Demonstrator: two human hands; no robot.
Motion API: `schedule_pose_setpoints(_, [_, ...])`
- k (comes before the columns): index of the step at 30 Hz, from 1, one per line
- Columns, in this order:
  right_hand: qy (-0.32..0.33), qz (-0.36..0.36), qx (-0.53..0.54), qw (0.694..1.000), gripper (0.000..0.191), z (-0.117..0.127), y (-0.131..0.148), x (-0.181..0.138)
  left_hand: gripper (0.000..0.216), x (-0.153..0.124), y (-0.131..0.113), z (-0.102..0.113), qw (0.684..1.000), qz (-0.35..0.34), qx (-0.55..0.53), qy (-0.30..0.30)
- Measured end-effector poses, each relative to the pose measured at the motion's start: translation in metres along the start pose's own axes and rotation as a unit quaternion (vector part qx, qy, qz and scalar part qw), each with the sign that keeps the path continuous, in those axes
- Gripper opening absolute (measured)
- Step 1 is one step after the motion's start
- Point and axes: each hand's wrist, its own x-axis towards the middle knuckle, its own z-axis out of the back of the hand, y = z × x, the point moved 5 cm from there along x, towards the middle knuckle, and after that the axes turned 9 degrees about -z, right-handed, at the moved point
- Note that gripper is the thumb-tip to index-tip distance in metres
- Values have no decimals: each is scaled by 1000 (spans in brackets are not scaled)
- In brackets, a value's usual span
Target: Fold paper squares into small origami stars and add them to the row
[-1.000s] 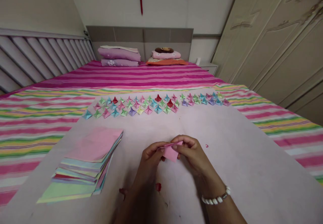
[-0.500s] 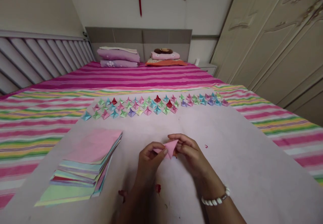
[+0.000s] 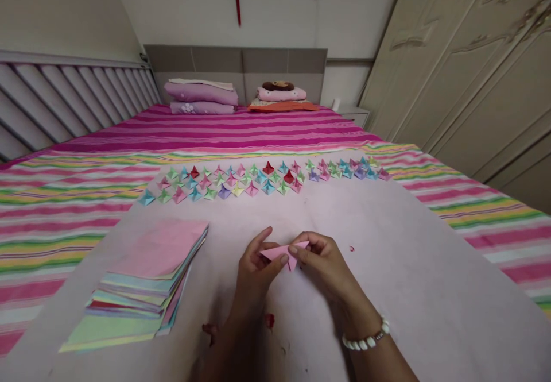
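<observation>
A pink sheet of folded paper (image 3: 279,251), now a flat triangle with its point toward me, is held between both hands just above the pale board. My left hand (image 3: 257,264) pinches its left part, thumb in front and index finger raised. On its right part, the thumb and fingers of my right hand (image 3: 323,258) are closed; a white beaded bracelet circles that wrist. A stack of coloured paper sheets (image 3: 159,250), pink on top, lies to the left. Beyond the hands, several small folded paper boats (image 3: 224,191) stand in rows.
The pale board (image 3: 387,290) rests on a striped bedspread (image 3: 482,215). Small red scraps (image 3: 269,320) lie near my forearms. Folded bedding (image 3: 201,95) is piled by the headboard (image 3: 215,63), a railing (image 3: 77,100) runs along the left, and a wardrobe (image 3: 465,83) stands at right.
My right hand has moved from the paper's edge to grip its right part. The pink paper has turned from a raised, tilted point to a level top edge. My left index finger has lifted.
</observation>
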Motion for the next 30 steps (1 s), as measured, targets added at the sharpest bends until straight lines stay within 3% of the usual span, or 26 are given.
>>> schedule_pose_setpoints(7, [6, 34, 23, 999, 19, -6, 5, -1, 29, -3, 2, -8, 998, 54, -16, 41])
schedule_pose_setpoints(12, [41, 50, 32, 997, 17, -8, 7, -2, 26, -2, 0, -8, 999, 32, 20, 38])
schedule_pose_setpoints(20, [12, 65, -55, 996, 22, -2, 9, -1, 21, -4, 3, -11, 986, 11, 98, 134])
schedule_pose_setpoints(25, [-34, 73, -64, 995, 21, 0, 10, -1, 24, -2, 4, -5, 982, -28, 154, 104])
schedule_pose_setpoints(30, [-52, 61, -63, 995, 26, 1, 9, -1, 33, -2, 1, -1, 980, -24, 192, 48])
